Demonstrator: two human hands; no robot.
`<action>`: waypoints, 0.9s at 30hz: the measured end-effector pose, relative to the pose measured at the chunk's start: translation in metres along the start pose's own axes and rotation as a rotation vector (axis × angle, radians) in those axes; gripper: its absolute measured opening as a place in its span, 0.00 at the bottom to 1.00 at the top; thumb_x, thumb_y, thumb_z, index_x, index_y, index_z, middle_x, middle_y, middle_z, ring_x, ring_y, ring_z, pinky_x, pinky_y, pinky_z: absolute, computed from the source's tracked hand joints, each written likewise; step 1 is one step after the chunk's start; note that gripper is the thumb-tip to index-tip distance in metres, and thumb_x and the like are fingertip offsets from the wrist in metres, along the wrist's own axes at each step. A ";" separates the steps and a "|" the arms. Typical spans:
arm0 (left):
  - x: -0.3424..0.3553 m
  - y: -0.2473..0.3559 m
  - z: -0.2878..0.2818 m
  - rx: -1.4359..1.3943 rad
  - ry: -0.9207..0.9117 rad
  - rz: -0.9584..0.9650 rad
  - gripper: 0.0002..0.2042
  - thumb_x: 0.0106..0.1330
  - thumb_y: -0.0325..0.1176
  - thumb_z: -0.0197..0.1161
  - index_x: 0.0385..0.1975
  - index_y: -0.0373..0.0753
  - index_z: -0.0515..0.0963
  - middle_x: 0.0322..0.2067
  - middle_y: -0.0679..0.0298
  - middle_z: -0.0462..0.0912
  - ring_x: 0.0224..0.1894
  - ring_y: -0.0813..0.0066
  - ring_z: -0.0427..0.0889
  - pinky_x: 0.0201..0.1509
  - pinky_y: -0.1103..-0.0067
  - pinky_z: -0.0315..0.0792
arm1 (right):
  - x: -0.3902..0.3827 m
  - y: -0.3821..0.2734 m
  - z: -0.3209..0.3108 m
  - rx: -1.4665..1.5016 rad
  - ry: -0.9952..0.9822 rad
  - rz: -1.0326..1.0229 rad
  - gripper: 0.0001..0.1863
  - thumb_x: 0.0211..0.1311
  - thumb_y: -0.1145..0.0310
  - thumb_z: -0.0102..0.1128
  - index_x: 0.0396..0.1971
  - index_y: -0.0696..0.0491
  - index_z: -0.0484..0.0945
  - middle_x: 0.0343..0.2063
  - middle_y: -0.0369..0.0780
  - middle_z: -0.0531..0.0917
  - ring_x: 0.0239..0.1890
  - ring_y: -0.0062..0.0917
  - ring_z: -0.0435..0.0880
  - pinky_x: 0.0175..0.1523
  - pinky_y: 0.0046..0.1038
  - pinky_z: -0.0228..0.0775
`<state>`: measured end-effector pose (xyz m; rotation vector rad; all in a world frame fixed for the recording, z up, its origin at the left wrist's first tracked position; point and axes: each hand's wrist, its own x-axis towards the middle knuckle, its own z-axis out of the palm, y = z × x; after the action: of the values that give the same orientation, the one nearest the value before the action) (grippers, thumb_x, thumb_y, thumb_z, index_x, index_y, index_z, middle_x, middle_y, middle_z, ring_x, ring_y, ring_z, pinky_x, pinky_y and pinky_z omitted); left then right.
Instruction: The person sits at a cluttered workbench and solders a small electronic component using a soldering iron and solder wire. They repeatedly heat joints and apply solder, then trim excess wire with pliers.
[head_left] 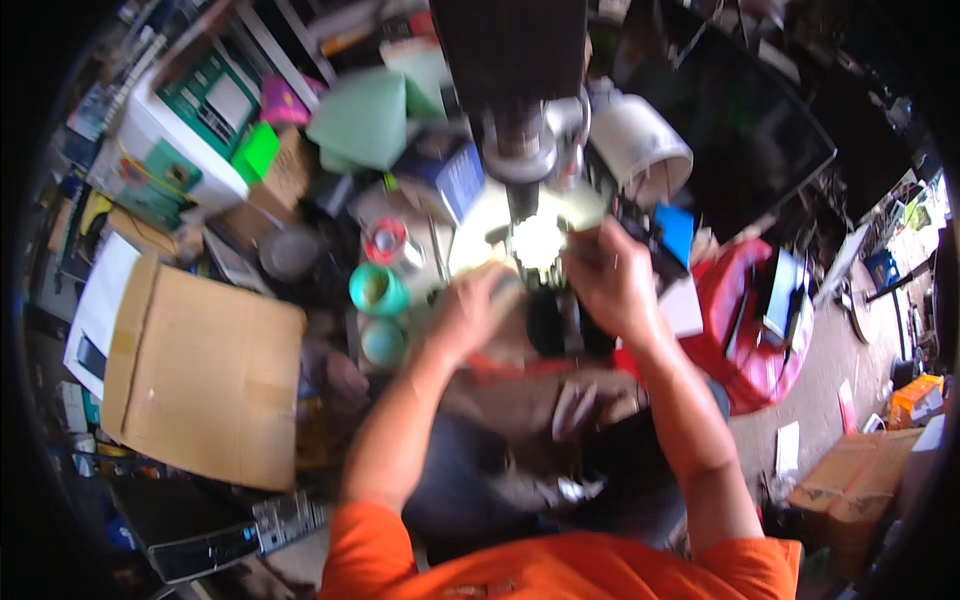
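A black microscope (512, 70) hangs over a small work stage that glares white (537, 238) under its light. My left hand (470, 310) is at the lower left of the light, fingers closed round a small dark item that is too blurred to name. My right hand (610, 275) is at the right of the light, fingers curled in on something I cannot make out, partly lost in glare and shadow. Left of my left hand stand a teal cylindrical container (378, 290) and a red-rimmed spool (385, 243). A blue rectangular object (675, 235) lies beside my right hand.
A large cardboard sheet (205, 370) lies at the left. A blue box (435, 175), a white cylinder (640, 140) and dark screens (740, 120) crowd the back. At the right are a red bag (740, 365) and cardboard boxes (855, 475). Cluttered items surround the bench.
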<state>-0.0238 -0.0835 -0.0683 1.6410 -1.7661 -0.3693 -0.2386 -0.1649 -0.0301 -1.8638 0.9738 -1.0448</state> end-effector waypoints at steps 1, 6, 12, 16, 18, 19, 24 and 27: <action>0.003 0.001 -0.001 0.005 -0.006 -0.008 0.11 0.68 0.35 0.68 0.45 0.37 0.81 0.39 0.45 0.85 0.44 0.40 0.84 0.48 0.58 0.79 | 0.000 0.005 0.001 -0.023 0.015 -0.051 0.10 0.66 0.75 0.70 0.42 0.61 0.81 0.34 0.41 0.88 0.38 0.19 0.85 0.44 0.28 0.80; 0.001 -0.008 -0.004 0.068 -0.026 -0.027 0.13 0.72 0.43 0.66 0.50 0.45 0.81 0.43 0.50 0.88 0.46 0.44 0.86 0.48 0.58 0.79 | 0.007 0.000 0.005 -0.106 0.034 -0.215 0.08 0.58 0.75 0.73 0.36 0.61 0.85 0.32 0.47 0.88 0.34 0.31 0.90 0.40 0.30 0.82; 0.004 -0.002 -0.008 -0.052 0.023 0.042 0.11 0.69 0.36 0.70 0.47 0.41 0.80 0.40 0.49 0.88 0.44 0.46 0.87 0.46 0.61 0.79 | 0.008 -0.003 0.011 -0.063 0.036 -0.103 0.11 0.60 0.72 0.72 0.37 0.62 0.83 0.32 0.49 0.90 0.35 0.34 0.91 0.42 0.32 0.82; 0.003 -0.004 -0.007 -0.032 0.030 0.043 0.12 0.69 0.38 0.71 0.47 0.41 0.80 0.40 0.50 0.88 0.43 0.46 0.87 0.45 0.62 0.79 | 0.009 0.002 0.014 -0.089 0.022 -0.103 0.11 0.60 0.71 0.72 0.37 0.62 0.83 0.33 0.49 0.90 0.36 0.36 0.92 0.42 0.33 0.83; 0.002 -0.006 -0.005 -0.025 0.037 0.054 0.12 0.69 0.38 0.71 0.47 0.41 0.81 0.39 0.50 0.88 0.42 0.47 0.87 0.44 0.62 0.79 | 0.008 0.004 0.015 -0.098 0.017 -0.101 0.11 0.59 0.71 0.72 0.37 0.62 0.83 0.33 0.50 0.90 0.36 0.37 0.92 0.43 0.34 0.83; 0.002 -0.006 -0.004 -0.023 0.040 0.057 0.12 0.69 0.38 0.71 0.47 0.41 0.81 0.38 0.50 0.88 0.41 0.47 0.87 0.43 0.62 0.79 | 0.008 0.004 0.015 -0.101 0.014 -0.098 0.11 0.59 0.71 0.72 0.37 0.62 0.83 0.33 0.50 0.90 0.36 0.37 0.92 0.43 0.34 0.83; 0.003 0.001 -0.006 -0.032 0.015 0.015 0.11 0.69 0.36 0.70 0.46 0.39 0.81 0.40 0.52 0.88 0.45 0.48 0.88 0.47 0.65 0.80 | 0.007 0.002 0.014 -0.103 0.013 -0.076 0.11 0.59 0.70 0.73 0.36 0.62 0.84 0.32 0.51 0.89 0.36 0.38 0.92 0.43 0.34 0.83; 0.003 0.002 -0.007 -0.046 0.020 0.019 0.11 0.69 0.36 0.71 0.45 0.39 0.81 0.41 0.52 0.88 0.45 0.47 0.88 0.47 0.65 0.80 | 0.007 0.003 0.014 -0.098 0.021 -0.083 0.12 0.59 0.71 0.72 0.37 0.63 0.84 0.31 0.51 0.89 0.35 0.37 0.92 0.42 0.34 0.83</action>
<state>-0.0207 -0.0844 -0.0606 1.5891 -1.7451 -0.3813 -0.2239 -0.1685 -0.0354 -1.9922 0.9826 -1.0845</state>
